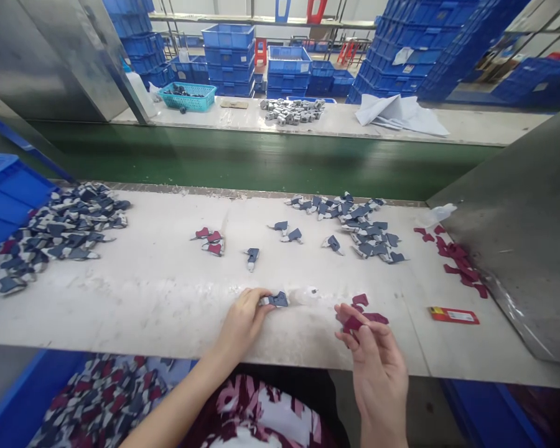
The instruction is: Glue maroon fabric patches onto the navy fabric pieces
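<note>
A worker's left hand (248, 313), pinched nearly closed, holds a blue-and-white piece (278, 300) near the front edge of the counter (158, 305); the right hand (378, 354), partly curled, pinches a maroon piece (353, 324) beside loose maroon scraps (360, 300). A slack grip (both pieces are small) could drop the maroon one among its lookalikes.

Single head-worn view, facing forward and down over the worktable (158, 305), hands (382, 358) close below

Left hand (245, 314) is pinching near lower centre, forearm (186, 392) slanting from the bottom edge; right hand (378, 351) is pinching, lower right of centre.
</note>
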A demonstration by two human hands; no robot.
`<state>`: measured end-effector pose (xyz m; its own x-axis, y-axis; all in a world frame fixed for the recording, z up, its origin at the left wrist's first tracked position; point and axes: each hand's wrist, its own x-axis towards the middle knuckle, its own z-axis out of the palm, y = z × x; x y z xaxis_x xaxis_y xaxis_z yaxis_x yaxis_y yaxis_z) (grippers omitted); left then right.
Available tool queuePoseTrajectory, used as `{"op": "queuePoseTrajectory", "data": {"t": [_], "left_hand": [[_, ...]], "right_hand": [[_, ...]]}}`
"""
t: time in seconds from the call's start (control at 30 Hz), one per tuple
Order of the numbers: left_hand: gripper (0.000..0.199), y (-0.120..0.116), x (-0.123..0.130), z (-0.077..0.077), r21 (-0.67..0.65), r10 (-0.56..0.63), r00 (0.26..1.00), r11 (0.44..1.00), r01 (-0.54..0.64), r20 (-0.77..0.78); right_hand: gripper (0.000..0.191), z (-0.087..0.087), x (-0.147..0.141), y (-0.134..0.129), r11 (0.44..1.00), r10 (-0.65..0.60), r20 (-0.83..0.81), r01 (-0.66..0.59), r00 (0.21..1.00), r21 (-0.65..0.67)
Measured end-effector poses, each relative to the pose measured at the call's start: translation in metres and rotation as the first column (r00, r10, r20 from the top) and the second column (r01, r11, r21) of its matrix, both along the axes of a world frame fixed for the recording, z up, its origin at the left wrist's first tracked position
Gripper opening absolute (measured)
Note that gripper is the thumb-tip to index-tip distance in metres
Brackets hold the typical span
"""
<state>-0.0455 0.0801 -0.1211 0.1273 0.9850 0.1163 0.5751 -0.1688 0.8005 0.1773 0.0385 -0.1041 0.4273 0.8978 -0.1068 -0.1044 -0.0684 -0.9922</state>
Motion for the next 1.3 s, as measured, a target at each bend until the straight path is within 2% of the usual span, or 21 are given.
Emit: {"op": "queuePoseTrajectory", "data": {"t": [0.1,0.27,0.33,0.43,0.6,0.67,0.73,0.8,0.87,1.0,1.13,1.3], "left_hand": [[0.016,-0.007,0.002,0.002,-0.038,0.034,0.994,0.999,-0.030,0.108],[0.015,-0.013,0.008,0.011,-0.027,0.069,0.976,0.997,-0.065,0.205],[0.015,-0.013,0.009,0.014,-0.016,0.068,0.974,0.998,-0.067,0.217],[0.016,-0.013,0.006,0.015,-0.013,0.067,0.976,0.998,-0.066,0.209],[0.015,-0.013,-0.007,0.008,-0.010,0.101,0.981,0.995,-0.101,0.165],[0.015,-0.015,-0.012,0.007,-0.024,0.118,0.979,0.993,-0.116,0.167],[0.014,-0.017,-0.015,0.006,-0.061,0.137,0.974,0.990,-0.128,0.178],[0.014,-0.019,-0.015,0.007,-0.111,0.149,0.968,0.985,-0.129,0.203],[0.015,-0.021,-0.014,0.008,-0.173,0.151,0.954,0.979,-0.107,0.261],[0.020,-0.024,-0.011,0.009,-0.278,0.162,0.900,0.959,-0.049,0.403],[0.020,-0.026,-0.010,0.013,-0.303,0.179,0.868,0.953,-0.035,0.463],[0.022,-0.027,-0.008,0.018,-0.279,0.160,0.842,0.960,-0.013,0.515]], "right_hand": [[0.026,-0.001,0.000,0.001,0.999,0.021,-0.108,-0.016,0.994,0.048],[0.019,0.003,-0.005,0.000,0.988,0.119,-0.051,-0.114,0.992,0.104],[0.025,0.005,-0.010,-0.001,0.986,0.155,-0.005,-0.154,0.988,0.061],[0.037,0.004,-0.020,-0.002,0.984,0.161,-0.016,-0.162,0.987,-0.072],[0.039,-0.009,-0.036,0.000,0.967,0.149,-0.078,-0.161,0.986,-0.195],[0.039,-0.012,-0.039,0.002,0.964,0.172,-0.045,-0.177,0.984,-0.199],[0.038,-0.012,-0.042,0.003,0.954,0.247,0.030,-0.238,0.969,-0.184],[0.038,-0.008,-0.043,0.003,0.927,0.362,0.143,-0.340,0.921,-0.156],[0.041,-0.004,-0.046,0.003,0.907,0.421,0.238,-0.399,0.876,-0.137],[0.036,-0.002,-0.057,0.004,0.937,0.343,0.197,-0.318,0.919,-0.147],[0.034,-0.001,-0.066,0.005,0.952,0.282,0.151,-0.257,0.947,-0.164],[0.028,0.002,-0.068,0.005,0.946,0.309,0.160,-0.286,0.937,-0.150]]}}
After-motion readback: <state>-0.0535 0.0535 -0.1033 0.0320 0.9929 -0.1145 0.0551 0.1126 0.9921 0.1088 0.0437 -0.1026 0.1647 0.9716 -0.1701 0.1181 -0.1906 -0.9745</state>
